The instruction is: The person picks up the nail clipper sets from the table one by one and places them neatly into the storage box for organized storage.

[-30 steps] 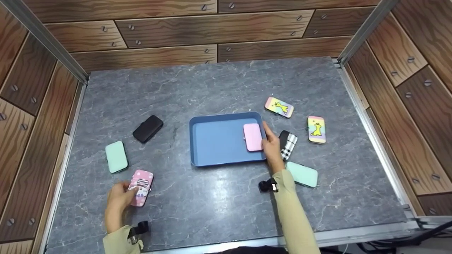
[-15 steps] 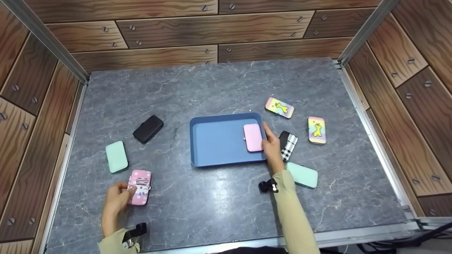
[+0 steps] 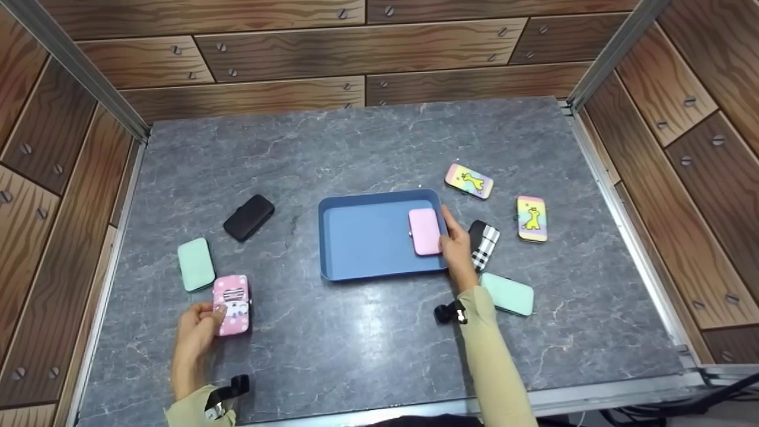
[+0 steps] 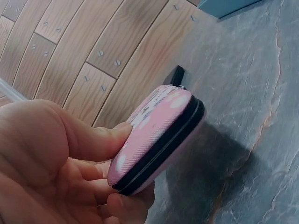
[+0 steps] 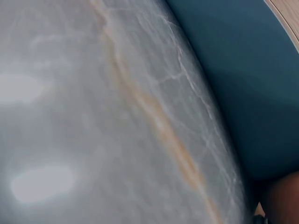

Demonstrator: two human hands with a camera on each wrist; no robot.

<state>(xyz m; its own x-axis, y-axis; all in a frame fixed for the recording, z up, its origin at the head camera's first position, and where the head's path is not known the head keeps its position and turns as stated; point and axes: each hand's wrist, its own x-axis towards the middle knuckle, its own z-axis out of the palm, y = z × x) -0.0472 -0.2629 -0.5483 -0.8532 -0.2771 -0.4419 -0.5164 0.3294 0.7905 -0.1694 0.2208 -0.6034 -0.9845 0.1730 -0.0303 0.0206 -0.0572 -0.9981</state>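
My left hand (image 3: 195, 335) pinches a small pink hard case (image 3: 236, 320) with white dots and a cartoon print, its thumb on top and fingers beneath. Seen from the left wrist, the pink case (image 4: 154, 135) is tilted above the table, its dark seam showing along the side. At the right end of a blue rectangular tray (image 3: 356, 277), my right hand (image 3: 458, 252) grips the wall, thumb at the rim and index finger along the outside. A plain pink case (image 3: 424, 231) lies inside the tray against that end. The right wrist view shows mostly tabletop and the tray's wall (image 5: 233, 84).
Left of the tray lie a black case (image 3: 249, 217) and a mint case (image 3: 196, 264). To its right are two giraffe-print cases, one upper (image 3: 469, 181) and one farther right (image 3: 532, 218), a black-and-white checked case (image 3: 485, 244) and another mint case (image 3: 507, 294). Wood-patterned panels (image 3: 356, 53) surround the table.
My left hand has shifted the dotted pink case slightly left, then away from me, and it is turned straighter. The right hand and tray have stayed put.
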